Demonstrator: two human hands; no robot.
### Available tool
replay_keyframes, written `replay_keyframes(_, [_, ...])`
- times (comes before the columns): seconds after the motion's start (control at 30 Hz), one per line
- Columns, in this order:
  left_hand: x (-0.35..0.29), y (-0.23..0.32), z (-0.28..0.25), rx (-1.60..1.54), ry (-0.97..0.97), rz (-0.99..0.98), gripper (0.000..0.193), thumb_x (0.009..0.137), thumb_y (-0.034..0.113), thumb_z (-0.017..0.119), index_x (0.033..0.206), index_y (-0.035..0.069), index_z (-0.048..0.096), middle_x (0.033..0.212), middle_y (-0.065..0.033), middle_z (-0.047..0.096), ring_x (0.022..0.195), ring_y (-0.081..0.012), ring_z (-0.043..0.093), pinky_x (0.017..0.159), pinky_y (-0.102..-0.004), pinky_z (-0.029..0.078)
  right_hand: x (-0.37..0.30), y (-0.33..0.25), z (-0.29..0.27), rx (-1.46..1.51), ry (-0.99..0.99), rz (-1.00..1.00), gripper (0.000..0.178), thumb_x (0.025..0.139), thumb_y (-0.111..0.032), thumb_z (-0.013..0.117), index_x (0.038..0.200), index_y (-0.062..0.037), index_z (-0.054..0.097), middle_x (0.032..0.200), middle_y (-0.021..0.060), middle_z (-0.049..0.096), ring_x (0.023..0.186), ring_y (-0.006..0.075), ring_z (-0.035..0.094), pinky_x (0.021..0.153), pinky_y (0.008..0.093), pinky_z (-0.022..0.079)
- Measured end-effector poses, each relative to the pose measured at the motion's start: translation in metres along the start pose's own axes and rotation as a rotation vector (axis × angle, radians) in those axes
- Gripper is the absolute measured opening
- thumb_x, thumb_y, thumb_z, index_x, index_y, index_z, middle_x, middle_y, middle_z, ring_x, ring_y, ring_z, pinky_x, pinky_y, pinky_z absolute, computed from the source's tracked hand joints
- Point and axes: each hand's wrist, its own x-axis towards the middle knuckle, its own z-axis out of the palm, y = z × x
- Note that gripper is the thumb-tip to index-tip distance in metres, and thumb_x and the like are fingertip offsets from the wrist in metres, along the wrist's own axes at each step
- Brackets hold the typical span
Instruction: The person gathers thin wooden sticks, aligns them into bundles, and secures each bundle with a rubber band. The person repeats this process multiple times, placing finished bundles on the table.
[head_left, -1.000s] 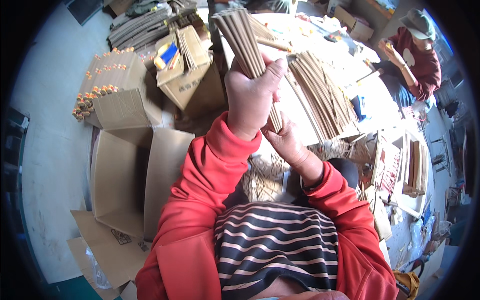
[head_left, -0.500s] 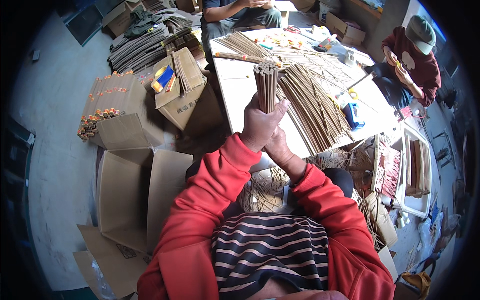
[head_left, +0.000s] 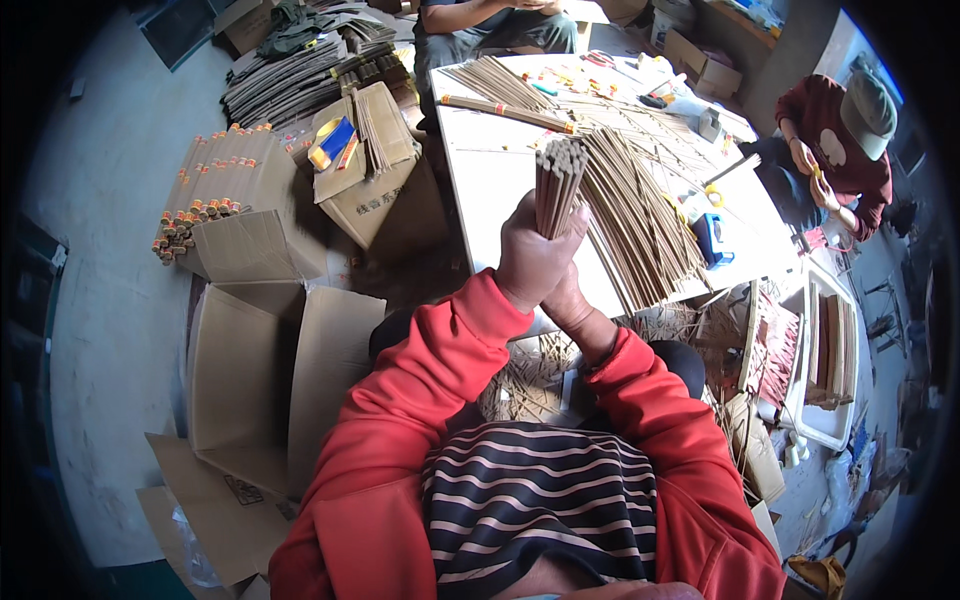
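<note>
A bundle of thin brown incense sticks stands nearly upright in front of me, its ends facing up. My left hand is closed round the bundle, thumb across its side. Just below and to the right, my right hand is closed at the bundle's lower part, its fingers mostly hidden behind the left hand. Both hands are over the near edge of the white table. Right beside them, a wide pile of loose incense sticks lies on the tabletop.
A blue tape dispenser sits at the table's right edge. An open cardboard box stands at my left, near stacked wrapped bundles. A white tub stands at right. Two people sit beyond the table.
Both hands and the bundle have shifted a little right and toward me, and the bundle's top leans slightly right. The whole view has also shifted slightly.
</note>
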Motion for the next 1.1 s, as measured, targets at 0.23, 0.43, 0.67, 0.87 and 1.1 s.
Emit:
replay_keyframes(0.23, [-0.003, 0.041, -0.007, 0.028, -0.143, 0.17, 0.021, 0.076, 0.009, 0.069, 0.089, 0.001, 0.055, 0.073, -0.006, 0.06, 0.065, -0.0115, 0.056, 0.061, -0.0267, 0.047, 0.007, -0.04, 0.002, 0.099, 0.03, 0.027, 0.032, 0.079, -0.006, 0.062, 0.11, -0.0045, 0.054, 0.101, 0.0084, 0.059, 0.094, 0.0196, 0.055, 0.081, 0.0296, 0.044])
replay_keyframes(0.43, [0.001, 0.082, -0.025, -0.04, -0.454, 0.323, 0.028, 0.075, 0.015, 0.071, 0.093, 0.001, 0.055, 0.071, -0.0049, 0.054, 0.065, -0.0092, 0.052, 0.057, -0.0271, 0.045, -0.022, -0.032, -0.013, -0.04, -0.244, 0.075, 0.044, 0.078, -0.008, 0.062, 0.12, -0.0057, 0.047, 0.123, 0.0106, 0.047, 0.111, 0.0182, 0.045, 0.09, 0.0309, 0.039])
replay_keyframes(0.67, [-0.017, 0.112, -0.03, -0.136, -0.603, 0.029, 0.032, 0.071, 0.021, 0.075, 0.08, 0.003, 0.051, 0.067, -0.0041, 0.047, 0.061, -0.0113, 0.045, 0.056, -0.0255, 0.04, -0.028, -0.061, -0.018, 0.392, -0.17, 0.178, 0.038, 0.078, -0.009, 0.064, 0.112, -0.0038, 0.048, 0.115, 0.0081, 0.047, 0.103, 0.0166, 0.046, 0.086, 0.0298, 0.041])
replay_keyframes(0.87, [-0.031, 0.11, -0.023, -0.113, -0.46, 0.224, 0.026, 0.072, 0.018, 0.075, 0.07, 0.007, 0.052, 0.062, 0.0043, 0.049, 0.056, -0.003, 0.042, 0.051, -0.018, 0.036, -0.034, -0.062, -0.023, 0.235, -0.203, 0.12, 0.025, 0.078, -0.009, 0.063, 0.101, -0.0024, 0.053, 0.098, 0.0051, 0.052, 0.091, 0.0138, 0.049, 0.08, 0.0281, 0.043])
replay_keyframes(1.1, [-0.02, 0.113, -0.032, -0.09, -0.348, 0.183, 0.039, 0.068, 0.029, 0.078, 0.083, 0.003, 0.053, 0.067, 0.0019, 0.052, 0.062, -0.0044, 0.047, 0.057, -0.0188, 0.041, -0.044, -0.076, -0.021, 0.088, -0.36, 0.37, 0.011, 0.079, -0.01, 0.063, 0.084, -0.0018, 0.057, 0.076, 0.0009, 0.056, 0.074, 0.01, 0.052, 0.069, 0.0257, 0.045])
